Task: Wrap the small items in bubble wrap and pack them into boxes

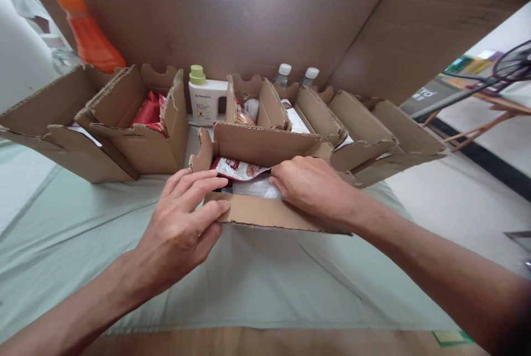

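Observation:
An open cardboard box (265, 212) sits on the pale green cloth in front of me. My left hand (182, 215) grips its left front corner, with fingertips over the wall. Inside the box lies a red and silver food packet (240, 169), printed with white lettering. A clear plastic wrap (257, 187) shows just in front of it. My right hand (305, 184) reaches into the box from the right, its fingers closed at the packet's right end. The fingertips of that hand are partly hidden.
Behind stand several cardboard bins (166, 140), one with red packets (149, 110). A white jug with a green cap (207, 96), an orange bottle (93, 41) and two clear bottles (309, 77) stand among or behind them. A tall cardboard panel (249, 13) closes the back.

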Demonstrator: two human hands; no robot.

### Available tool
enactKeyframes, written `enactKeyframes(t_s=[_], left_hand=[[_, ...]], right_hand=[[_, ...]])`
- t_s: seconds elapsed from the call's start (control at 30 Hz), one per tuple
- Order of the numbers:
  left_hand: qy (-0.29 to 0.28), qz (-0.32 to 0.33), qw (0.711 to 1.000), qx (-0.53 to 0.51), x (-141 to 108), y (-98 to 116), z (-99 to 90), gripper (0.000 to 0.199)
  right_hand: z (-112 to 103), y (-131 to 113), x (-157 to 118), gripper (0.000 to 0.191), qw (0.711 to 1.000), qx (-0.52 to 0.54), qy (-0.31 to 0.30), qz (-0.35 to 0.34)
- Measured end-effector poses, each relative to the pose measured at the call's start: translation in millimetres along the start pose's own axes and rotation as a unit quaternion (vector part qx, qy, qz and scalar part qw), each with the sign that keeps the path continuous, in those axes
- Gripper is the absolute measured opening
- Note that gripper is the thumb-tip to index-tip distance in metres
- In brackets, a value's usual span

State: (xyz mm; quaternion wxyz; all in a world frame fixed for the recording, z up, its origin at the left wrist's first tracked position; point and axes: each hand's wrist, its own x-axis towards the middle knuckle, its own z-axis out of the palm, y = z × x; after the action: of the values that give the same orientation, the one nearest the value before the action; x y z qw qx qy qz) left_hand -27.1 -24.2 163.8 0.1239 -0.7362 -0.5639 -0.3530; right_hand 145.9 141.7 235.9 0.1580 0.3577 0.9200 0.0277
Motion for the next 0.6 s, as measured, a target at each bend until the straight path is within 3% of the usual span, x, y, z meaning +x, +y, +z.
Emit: enactKeyframes(t_s=[0.13,0.23,0.3,0.37,0.43,0.47,0.53,0.6], left_hand=[[0.014,0.007,1.000,0.019,0,1,3.2,0.021],[0.020,0.013,0.999,0.040,-1,5,3.7,0.021],[0.031,0.014,0.998,0.054,-5,11,-1.4,0.023],[0.053,0.004,0.997,0.060,-13,16,-11.3,0.035],[0.070,-0.040,0.996,0.047,-27,16,-21.3,0.051],[0.065,-0.081,0.994,0.031,-34,12,-24.0,0.057],[0.028,-0.186,0.982,-0.017,-47,1,-20.7,0.063],[-0.019,-0.270,0.960,-0.075,-51,-13,-4.9,0.071]], right_hand=[[5,-10,11,0.024,0.999,-0.050,0.004,-0.009],[5,-12,1,0.024,0.997,-0.062,0.039,0.012],[4,-6,-23,0.029,0.990,-0.069,0.120,0.039],[7,7,-59,0.035,0.962,-0.053,0.260,0.071],[19,28,-96,0.039,0.916,0.008,0.387,0.106],[29,38,-110,0.041,0.901,0.061,0.412,0.122],[53,55,-123,0.042,0.886,0.187,0.402,0.139],[80,61,-114,0.047,0.883,0.306,0.336,0.120]])
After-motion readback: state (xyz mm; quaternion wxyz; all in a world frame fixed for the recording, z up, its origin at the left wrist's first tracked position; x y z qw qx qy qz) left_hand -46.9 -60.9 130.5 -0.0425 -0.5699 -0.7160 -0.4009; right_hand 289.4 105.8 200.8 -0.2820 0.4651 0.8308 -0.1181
